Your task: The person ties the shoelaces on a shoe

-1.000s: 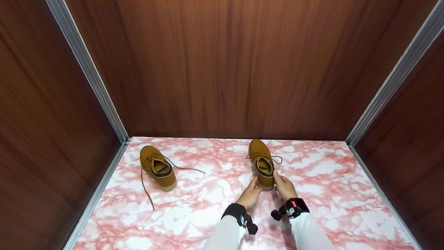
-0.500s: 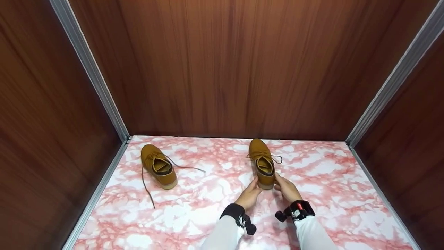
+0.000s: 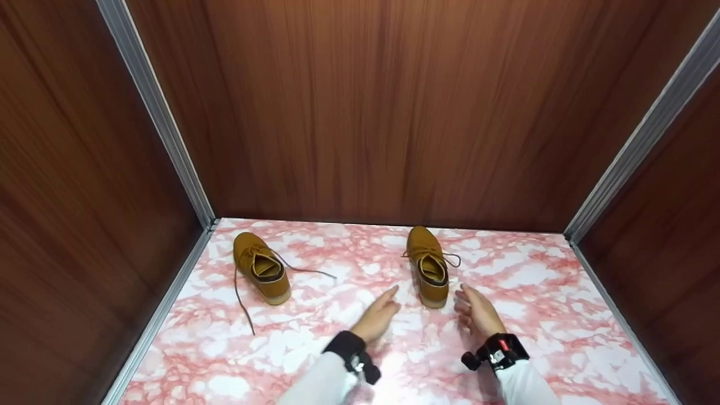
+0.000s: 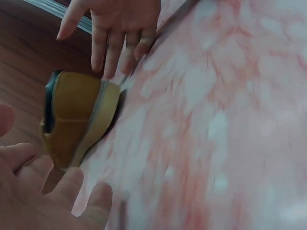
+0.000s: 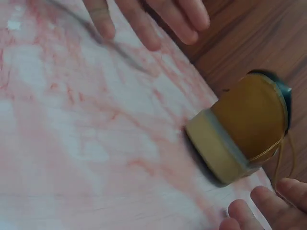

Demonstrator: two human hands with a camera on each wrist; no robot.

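Marbled surface [image 3: 360, 253], three wood walls [image 3: 360, 112]. Upright on surface, two total: left shoe [image 3: 261, 270], well apart; right shoe [image 3: 428, 267], between left hand [image 3: 378, 318] and right hand [image 3: 481, 312], touching neither. Fingers loosely spread, both.

Tabletop [image 3: 270, 360]: marbled, pinkish red on white, glare patch toward the near middle. Brown wood-grain panels on three sides: back panel [image 3: 349, 112], left panel [image 3: 73, 197], right panel [image 3: 664, 236]. Grey metal strips up both rear corners, left strip [image 3: 157, 107] and right strip [image 3: 647, 134], more grey edging [image 3: 159, 315] along the tabletop's sides. Dark seam where back panel meets tabletop. Wrist views: wood grain and marbling, soft focus.
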